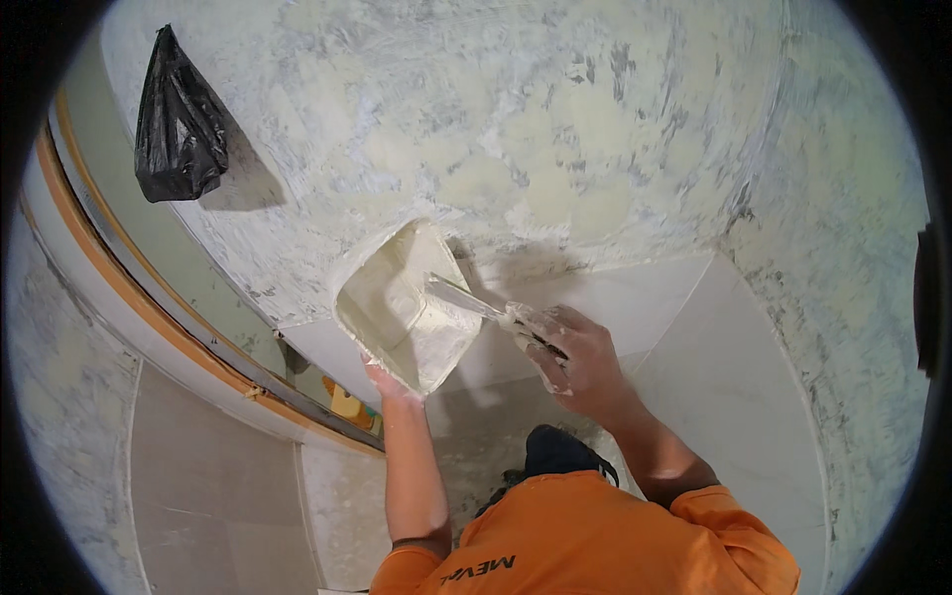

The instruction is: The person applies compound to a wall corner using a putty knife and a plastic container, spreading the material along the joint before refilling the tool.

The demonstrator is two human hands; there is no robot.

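My left hand [390, 383] grips the lower edge of a white, square-mouthed plastic tub [448, 345], tilted so that its inside shows. Pale plaster coats the tub's walls and bottom. In my right hand [583, 365] is a putty knife [461, 297], its blade reaching over the tub's right side. Whether the blade touches the inner wall, I cannot tell. White plaster is smeared over the right hand's fingers, which are closed round the handle.
A patchy plastered wall [605, 129] rises ahead, above large pale tiles [739, 382]. To the left, a black plastic bag [181, 139] hangs near an opening with an orange-brown frame [164, 312]. A yellow object [352, 407] stands low by that frame.
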